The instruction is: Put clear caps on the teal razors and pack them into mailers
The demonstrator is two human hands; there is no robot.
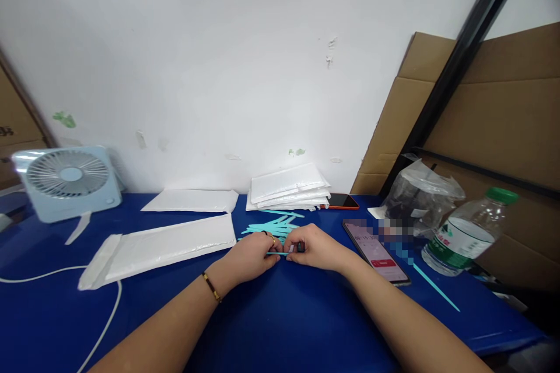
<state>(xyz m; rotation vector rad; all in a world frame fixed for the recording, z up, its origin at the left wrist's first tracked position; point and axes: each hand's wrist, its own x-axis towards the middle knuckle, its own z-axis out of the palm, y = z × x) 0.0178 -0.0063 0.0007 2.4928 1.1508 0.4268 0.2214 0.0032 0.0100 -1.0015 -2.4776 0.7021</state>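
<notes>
Left hand (256,253): fingers nearly closed, pinching a teal strip (276,253).
Right hand (312,247): fingertips curled together on the strip's right end.
Strip: between both hands, just before the teal pile (269,227).
Room: blue bench (284,320) between forearms; white envelope (175,247) left, phone (376,256) right.
Bench edge: slants beyond the bottle (470,233).
Phone screen: "00:19", later digits blurred.
Bottle label: green-white, characters unclear.

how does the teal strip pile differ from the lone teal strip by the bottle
The teal strip pile is many overlapping strips; the lone teal strip lies by itself. The pile lies just beyond the left hand, while the lone strip is off right, beside the bottle. Both are teal and lie on the blue table.
</notes>
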